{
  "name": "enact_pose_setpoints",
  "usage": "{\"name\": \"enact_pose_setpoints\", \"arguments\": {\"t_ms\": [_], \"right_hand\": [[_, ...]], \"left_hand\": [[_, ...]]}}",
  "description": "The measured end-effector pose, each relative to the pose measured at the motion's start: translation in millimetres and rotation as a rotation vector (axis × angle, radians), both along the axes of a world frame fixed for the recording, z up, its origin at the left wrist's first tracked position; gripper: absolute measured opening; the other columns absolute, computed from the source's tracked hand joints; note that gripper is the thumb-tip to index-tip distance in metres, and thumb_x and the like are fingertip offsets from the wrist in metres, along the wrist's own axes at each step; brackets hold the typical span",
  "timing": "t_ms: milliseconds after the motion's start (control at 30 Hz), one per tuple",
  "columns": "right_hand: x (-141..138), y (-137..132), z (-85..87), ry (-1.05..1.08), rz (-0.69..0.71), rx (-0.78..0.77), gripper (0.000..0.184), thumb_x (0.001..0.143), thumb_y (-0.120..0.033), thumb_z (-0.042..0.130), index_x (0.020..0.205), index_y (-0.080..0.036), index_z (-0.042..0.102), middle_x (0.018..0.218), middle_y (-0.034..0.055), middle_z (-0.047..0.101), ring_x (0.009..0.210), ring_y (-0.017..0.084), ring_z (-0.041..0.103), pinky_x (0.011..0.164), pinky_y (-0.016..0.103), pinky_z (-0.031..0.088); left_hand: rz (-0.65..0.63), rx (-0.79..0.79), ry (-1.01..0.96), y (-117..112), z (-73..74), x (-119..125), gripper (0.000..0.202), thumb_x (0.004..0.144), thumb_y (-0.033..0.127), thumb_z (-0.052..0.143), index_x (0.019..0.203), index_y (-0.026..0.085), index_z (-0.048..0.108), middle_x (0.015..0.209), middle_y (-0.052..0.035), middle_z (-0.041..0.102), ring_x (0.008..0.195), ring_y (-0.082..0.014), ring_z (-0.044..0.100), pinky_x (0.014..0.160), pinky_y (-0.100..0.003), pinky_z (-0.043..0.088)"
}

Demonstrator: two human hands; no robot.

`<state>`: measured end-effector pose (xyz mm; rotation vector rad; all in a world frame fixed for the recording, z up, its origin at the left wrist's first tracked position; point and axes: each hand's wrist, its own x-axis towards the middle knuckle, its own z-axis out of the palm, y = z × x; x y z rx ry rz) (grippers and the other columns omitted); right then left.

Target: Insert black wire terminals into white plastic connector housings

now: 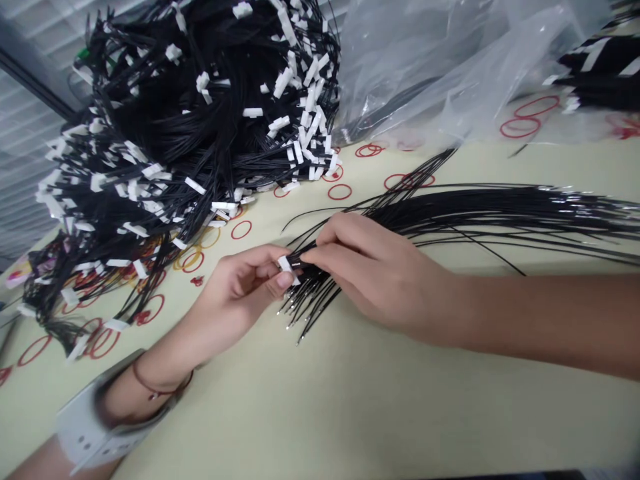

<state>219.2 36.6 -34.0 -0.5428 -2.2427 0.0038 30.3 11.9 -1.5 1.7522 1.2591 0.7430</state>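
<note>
My left hand [240, 283] pinches a small white plastic connector [285, 264] between thumb and fingers. My right hand [373, 273] closes on a bundle of thin black wires [500, 213], just beside that connector. The bundle fans out to the right, and a short spray of bare crimped wire ends [303, 307] sticks out below my fingers. Both hands nearly touch at the connector. My fingers hide where the wires meet it.
A large heap of black wires with white connectors [185, 127] rises at the far left of the pale green table [350, 413]. Red rubber bands [340, 192] lie scattered about. Clear plastic bagging [440, 73] and more wire bundles sit at the back right.
</note>
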Motion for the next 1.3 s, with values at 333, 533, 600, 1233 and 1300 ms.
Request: {"name": "enact_pose_setpoints", "arguments": {"t_ms": [333, 533, 600, 1233, 1300], "right_hand": [[6.1, -7.6, 5.7, 0.008, 0.005, -0.116, 0.01, 0.08, -0.007, 0.042, 0.075, -0.016, 0.042, 0.069, -0.0012, 0.045, 0.063, 0.009, 0.037, 0.055, 0.022, 0.033], [4.4, -7.8, 5.8, -0.019, -0.002, -0.115, 0.023, 0.08, -0.005, 0.041, 0.064, -0.019, 0.033, 0.063, -0.0023, 0.036, 0.059, 0.008, 0.031, 0.052, 0.022, 0.029], [4.3, -7.4, 5.5, -0.015, 0.017, -0.103, 0.025, 0.08, -0.004, 0.041, 0.062, -0.019, 0.03, 0.061, -0.0026, 0.035, 0.058, 0.008, 0.03, 0.051, 0.022, 0.028], [3.7, -6.1, 5.9, 0.024, 0.061, -0.141, 0.022, 0.081, -0.006, 0.042, 0.066, -0.019, 0.032, 0.065, -0.0023, 0.04, 0.06, 0.008, 0.033, 0.053, 0.021, 0.028], [3.9, -6.6, 6.5, 0.034, 0.071, -0.149, 0.022, 0.081, -0.007, 0.042, 0.066, -0.019, 0.031, 0.066, -0.0023, 0.041, 0.06, 0.007, 0.033, 0.054, 0.021, 0.029]], "left_hand": [[-0.018, -0.03, 0.004, 2.6, -0.1, -2.0, 0.008, 0.08, 0.019, 0.055, 0.086, 0.017, 0.06, 0.056, 0.0032, 0.046, 0.051, -0.0098, 0.038, 0.044, -0.021, 0.028], [-0.029, -0.065, -0.009, 1.2, 1.2, -2.4, 0.007, 0.082, 0.02, 0.053, 0.086, 0.018, 0.058, 0.057, 0.0037, 0.044, 0.052, -0.0095, 0.035, 0.044, -0.021, 0.026], [-0.036, -0.067, -0.007, 0.5, 2.0, -2.0, 0.006, 0.082, 0.019, 0.053, 0.084, 0.018, 0.058, 0.056, 0.0037, 0.044, 0.052, -0.0096, 0.035, 0.044, -0.022, 0.026], [-0.064, -0.073, -0.009, 0.3, 0.6, -2.1, 0.004, 0.081, 0.021, 0.053, 0.078, 0.018, 0.054, 0.055, 0.0042, 0.039, 0.049, -0.0097, 0.031, 0.042, -0.023, 0.021], [-0.057, -0.065, -0.01, 0.7, 0.1, -2.4, 0.005, 0.08, 0.022, 0.054, 0.078, 0.018, 0.055, 0.055, 0.0042, 0.038, 0.049, -0.0099, 0.031, 0.042, -0.023, 0.021]]}}
